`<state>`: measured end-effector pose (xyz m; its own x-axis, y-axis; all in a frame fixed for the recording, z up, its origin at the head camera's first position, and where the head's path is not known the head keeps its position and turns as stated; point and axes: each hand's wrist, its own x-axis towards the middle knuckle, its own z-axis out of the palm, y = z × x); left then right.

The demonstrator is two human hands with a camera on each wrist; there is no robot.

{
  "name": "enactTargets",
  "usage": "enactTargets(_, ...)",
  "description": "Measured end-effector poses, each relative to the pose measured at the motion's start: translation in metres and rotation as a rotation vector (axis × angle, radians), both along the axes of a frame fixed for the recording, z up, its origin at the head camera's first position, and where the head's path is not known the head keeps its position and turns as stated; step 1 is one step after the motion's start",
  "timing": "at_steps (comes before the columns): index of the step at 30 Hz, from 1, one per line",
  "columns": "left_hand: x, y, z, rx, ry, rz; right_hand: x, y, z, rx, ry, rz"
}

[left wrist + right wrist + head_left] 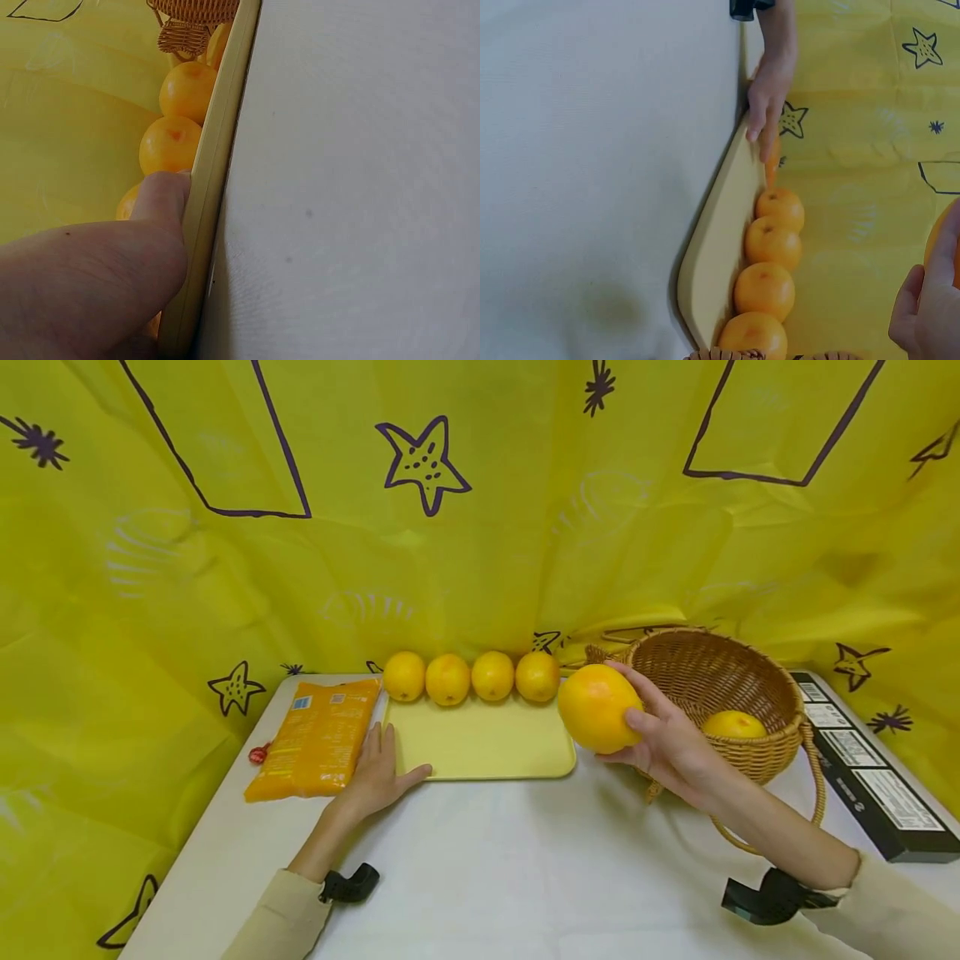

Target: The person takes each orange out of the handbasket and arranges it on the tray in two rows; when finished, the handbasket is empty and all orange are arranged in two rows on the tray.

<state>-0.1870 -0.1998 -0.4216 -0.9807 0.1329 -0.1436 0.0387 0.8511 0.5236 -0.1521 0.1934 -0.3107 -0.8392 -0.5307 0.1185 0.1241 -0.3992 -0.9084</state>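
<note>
My right hand grips a large orange above the right end of the pale yellow tray. In the right wrist view, part of that held orange shows at the right edge behind the fingers. Along the tray's far side, several oranges stand in a row. My left hand rests at the tray's left end, fingers straight and thumb spread along the near rim. Seen from the left wrist, the thumb lies against the tray's edge.
Right of the tray stands a wicker basket with another orange inside. Beyond it lies a long black box. An orange plastic packet lies left of the tray, beside a small red wrapped item. A yellow patterned cloth hangs behind.
</note>
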Motion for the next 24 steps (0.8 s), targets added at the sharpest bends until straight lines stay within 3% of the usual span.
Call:
enactTargets(9, 0.0, 0.0, 0.001, -0.007, -0.001, -0.005, 0.007, -0.021, -0.002, 0.235, 0.162, -0.042)
enactTargets(16, -0.001, 0.0, 0.002, 0.002, 0.008, -0.015, 0.017, -0.036, -0.006, 0.416, 0.371, -0.127)
enactTargets(24, 0.001, 0.0, 0.001, 0.0, 0.003, -0.003, 0.022, -0.057, -0.009, 0.445, 0.475, -0.15)
